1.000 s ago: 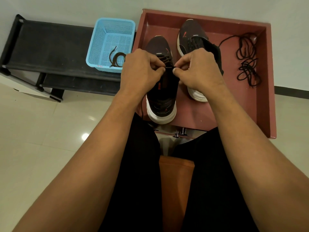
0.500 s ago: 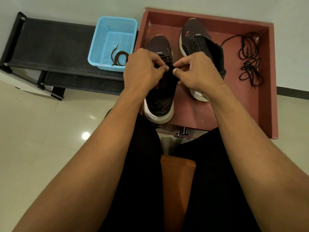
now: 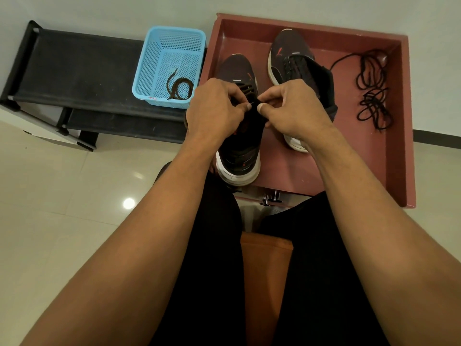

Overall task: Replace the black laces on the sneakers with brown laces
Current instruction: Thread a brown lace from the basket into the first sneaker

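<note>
Barely anything is changed: brown lace (image 3: 253, 103) is kept pinched by left hand (image 3: 214, 107) and right hand (image 3: 293, 109) over near sneaker (image 3: 239, 151), so lacing is judged unfinished.

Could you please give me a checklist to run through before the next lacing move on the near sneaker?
1. Left hand pinches the lace: ok.
2. Right hand pinches the lace: ok.
3. Near sneaker stands in the red tray: ok.
4. Spare brown lace lies in the blue basket: ok.
5. Black laces lie loose in the tray: ok.
6. Far sneaker lace colour: cannot tell.
</note>
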The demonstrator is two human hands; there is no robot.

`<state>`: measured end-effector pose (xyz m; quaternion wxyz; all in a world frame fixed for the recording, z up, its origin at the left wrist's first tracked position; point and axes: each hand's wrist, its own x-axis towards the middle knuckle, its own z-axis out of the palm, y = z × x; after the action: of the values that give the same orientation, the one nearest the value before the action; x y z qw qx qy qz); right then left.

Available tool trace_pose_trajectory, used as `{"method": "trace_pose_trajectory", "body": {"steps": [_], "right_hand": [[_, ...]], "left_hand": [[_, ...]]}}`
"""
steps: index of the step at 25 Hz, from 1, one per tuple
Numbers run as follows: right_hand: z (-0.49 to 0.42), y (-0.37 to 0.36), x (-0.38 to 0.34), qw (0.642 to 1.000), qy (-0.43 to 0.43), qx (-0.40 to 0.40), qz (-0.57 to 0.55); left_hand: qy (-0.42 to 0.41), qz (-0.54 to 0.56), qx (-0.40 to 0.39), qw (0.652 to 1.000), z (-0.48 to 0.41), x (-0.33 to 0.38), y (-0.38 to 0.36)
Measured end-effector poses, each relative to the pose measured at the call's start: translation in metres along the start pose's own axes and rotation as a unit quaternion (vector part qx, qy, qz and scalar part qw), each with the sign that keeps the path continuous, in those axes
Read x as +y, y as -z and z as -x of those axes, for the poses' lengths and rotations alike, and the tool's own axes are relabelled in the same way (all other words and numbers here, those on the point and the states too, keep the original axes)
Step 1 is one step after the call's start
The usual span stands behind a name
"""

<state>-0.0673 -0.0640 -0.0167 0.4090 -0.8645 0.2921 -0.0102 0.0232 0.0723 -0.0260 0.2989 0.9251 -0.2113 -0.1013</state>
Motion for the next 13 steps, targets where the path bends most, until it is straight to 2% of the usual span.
{"method": "trace_pose_trajectory", "body": {"steps": [6,11,13], "right_hand": [[0.0004,-0.0007,-0.0013,1.0,0.004,-0.006,-0.002],[0.0023,-0.0023,-0.0049,1.0,0.008,-0.008,-0.01],[0.0032,-0.0021,-0.006,1.0,0.011,-0.012,-0.008]], "left_hand": [[-0.002,-0.002,0.006,1.0,0.0003,-0.0012,-0.0001],[0.03,0.056,-0.001,0.998,-0.0011,-0.003,-0.0011],[0.027,0.048,-0.002,0.999,0.0001,-0.0011,-0.0013]]}}
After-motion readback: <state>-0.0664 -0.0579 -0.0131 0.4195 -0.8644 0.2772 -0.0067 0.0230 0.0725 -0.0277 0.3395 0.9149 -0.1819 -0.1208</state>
